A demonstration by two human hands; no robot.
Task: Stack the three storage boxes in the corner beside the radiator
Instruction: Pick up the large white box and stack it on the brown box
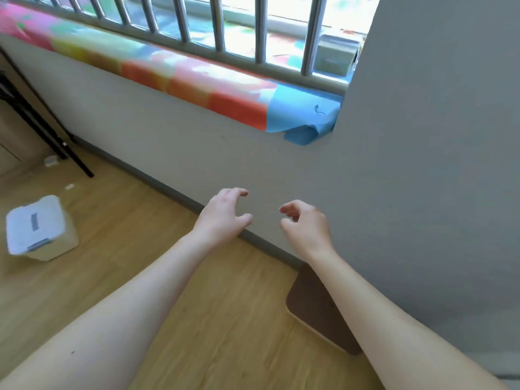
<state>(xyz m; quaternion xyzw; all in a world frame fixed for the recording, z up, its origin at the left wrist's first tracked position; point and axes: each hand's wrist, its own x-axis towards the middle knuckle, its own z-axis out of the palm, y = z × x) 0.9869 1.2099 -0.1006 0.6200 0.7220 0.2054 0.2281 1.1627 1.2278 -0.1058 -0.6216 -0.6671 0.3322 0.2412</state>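
Head view: both hands are raised in front of the wall with nothing in them. The left hand [225,213] has its fingers spread and curled; the right hand [305,223] likewise, clamped on nothing. One white lidded box [40,228] stands on the wooden floor [197,319] at far left, well apart from both hands. No other box and no radiator can be seen.

Judged step: between boxes, no stack visible. The next move calls for turning left and taking the box by both sides.

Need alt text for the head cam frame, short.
Two bare hands, left hand and right hand, reach forward empty with fingers curled, toward a grey wall above a wood floor. One white lidded storage box sits on the floor at far left, below a barred window.
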